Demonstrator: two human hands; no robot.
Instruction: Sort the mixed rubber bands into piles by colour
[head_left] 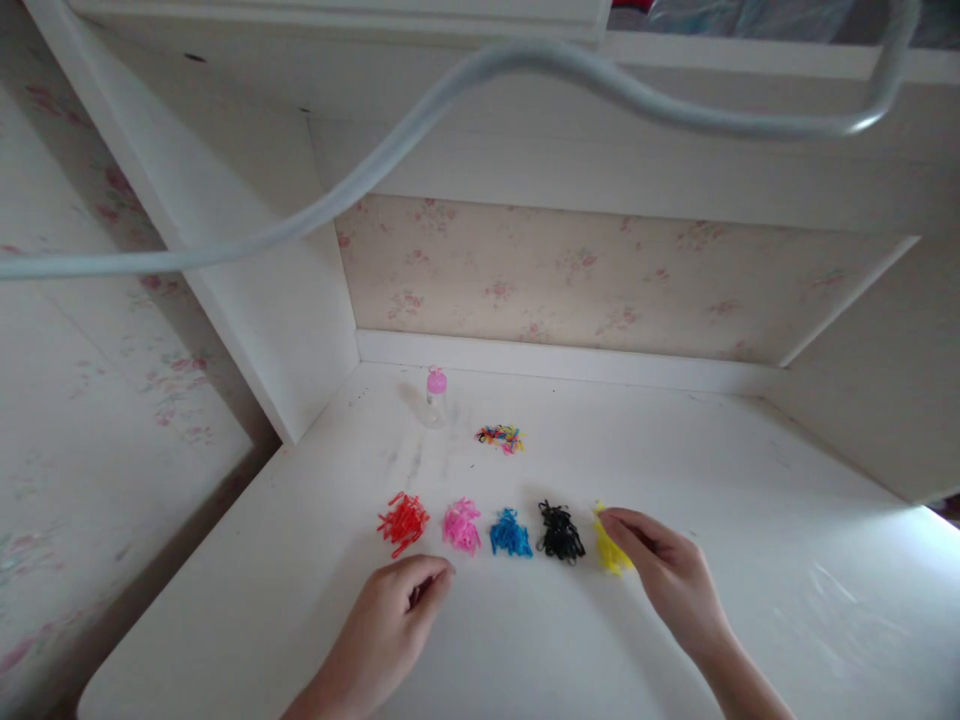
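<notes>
Right hand point(671, 578) at yellow pile point(612, 556), end of row on surface point(525, 640); grip pinched narrow. Left hand point(391, 612) just nearside of red pile point(405, 522) and pink pile point(460, 525), fingertips together. Whether either holds anything, cannot tell. Blue pile point(511, 534), black pile point(560, 532) mid-row. Mixed heap point(501, 437) farther back, pink-capped bottle point(436, 400) upright beyond.

The person's left hand point(390, 612) is curled, thumb point(433, 598) against bent fingers point(416, 568); the right hand point(671, 575) pinches, wrist point(712, 645) behind its fingertips point(609, 518).
</notes>
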